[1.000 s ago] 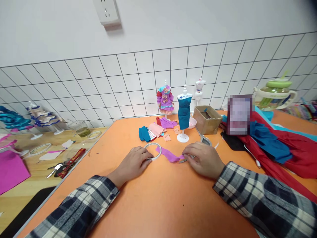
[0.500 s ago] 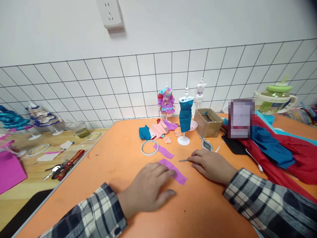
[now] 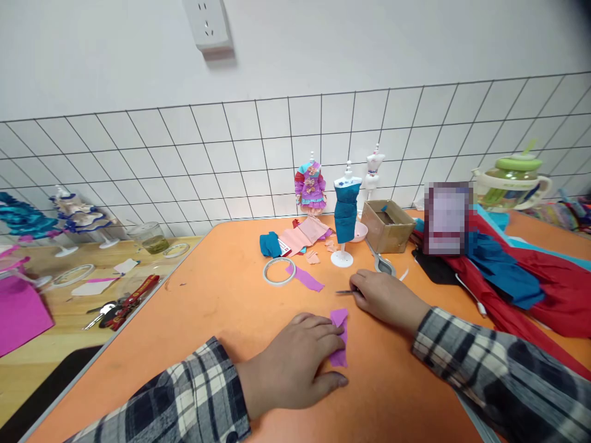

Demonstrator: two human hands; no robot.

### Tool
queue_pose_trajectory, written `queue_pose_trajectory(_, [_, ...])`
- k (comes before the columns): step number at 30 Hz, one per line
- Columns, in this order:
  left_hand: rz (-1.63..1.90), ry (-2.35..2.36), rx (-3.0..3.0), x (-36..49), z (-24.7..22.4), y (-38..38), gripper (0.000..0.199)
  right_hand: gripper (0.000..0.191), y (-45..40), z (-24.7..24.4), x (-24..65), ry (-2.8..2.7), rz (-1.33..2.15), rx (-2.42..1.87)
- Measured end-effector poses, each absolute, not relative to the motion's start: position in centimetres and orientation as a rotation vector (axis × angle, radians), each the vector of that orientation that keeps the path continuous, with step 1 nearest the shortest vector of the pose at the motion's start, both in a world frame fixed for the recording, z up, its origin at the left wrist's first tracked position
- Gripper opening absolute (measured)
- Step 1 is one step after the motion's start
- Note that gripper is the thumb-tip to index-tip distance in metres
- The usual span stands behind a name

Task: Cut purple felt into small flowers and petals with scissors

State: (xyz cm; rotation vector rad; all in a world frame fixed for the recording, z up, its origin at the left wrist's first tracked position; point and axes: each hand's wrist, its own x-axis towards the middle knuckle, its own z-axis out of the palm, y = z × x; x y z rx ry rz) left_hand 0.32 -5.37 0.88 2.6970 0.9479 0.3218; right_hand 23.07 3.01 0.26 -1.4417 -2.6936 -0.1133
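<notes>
My left hand [image 3: 298, 360] lies on the orange table with its fingers apart, the fingertips resting on a purple strip [image 3: 340, 354] whose top corner is folded over. My right hand [image 3: 385, 297] is closed round a thin metal tool [image 3: 343, 292], its tip pointing left. Beyond my left hand lies a second purple strip [image 3: 305, 279], beside a roll of white tape [image 3: 279, 271]. A small mannequin in a teal dress [image 3: 346, 212] stands upright past my right hand. Grey-handled scissors [image 3: 383, 264] lie just behind that hand.
Behind are a mannequin in a purple outfit [image 3: 311, 186], pink scraps [image 3: 305, 234], a box [image 3: 388, 227] and a bare white mannequin [image 3: 373, 171]. Red fabric [image 3: 545, 289] and a blurred-out screen [image 3: 447, 218] are at right. Keys [image 3: 99, 315] lie on the wooden table at left.
My left hand has moved right and nearer, and the purple strip under it has turned upright in view, with a corner now folded. My right hand has shifted slightly back with the tool.
</notes>
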Motion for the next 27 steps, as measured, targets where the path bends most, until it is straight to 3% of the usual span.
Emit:
queue_pose_trajectory(10, [0.321, 0.981, 2.741, -0.2, 0.8, -5.2, 0.046, 0.021, 7.1, 0.7, 16.2, -2.668, -0.024, -1.232])
queue_pose_trajectory(16, [0.324, 1.137, 2.688, 1.1, -0.3, -2.7, 0.062, 0.022, 3.3, 0.7, 21.0, -2.264, 0.133, -1.032])
queue_pose_trajectory(22, [0.436, 1.103, 2.724, 3.0, -0.6, -0.2, 0.049, 0.022, 0.6, -0.9, 24.6, -2.544, 0.152, -1.059])
queue_pose_trajectory(27, [0.446, 1.111, 2.754, 2.1, -0.7, -0.4, 0.054, 0.022, 0.9, -1.1, 24.2, -2.625, 0.157, -1.18])
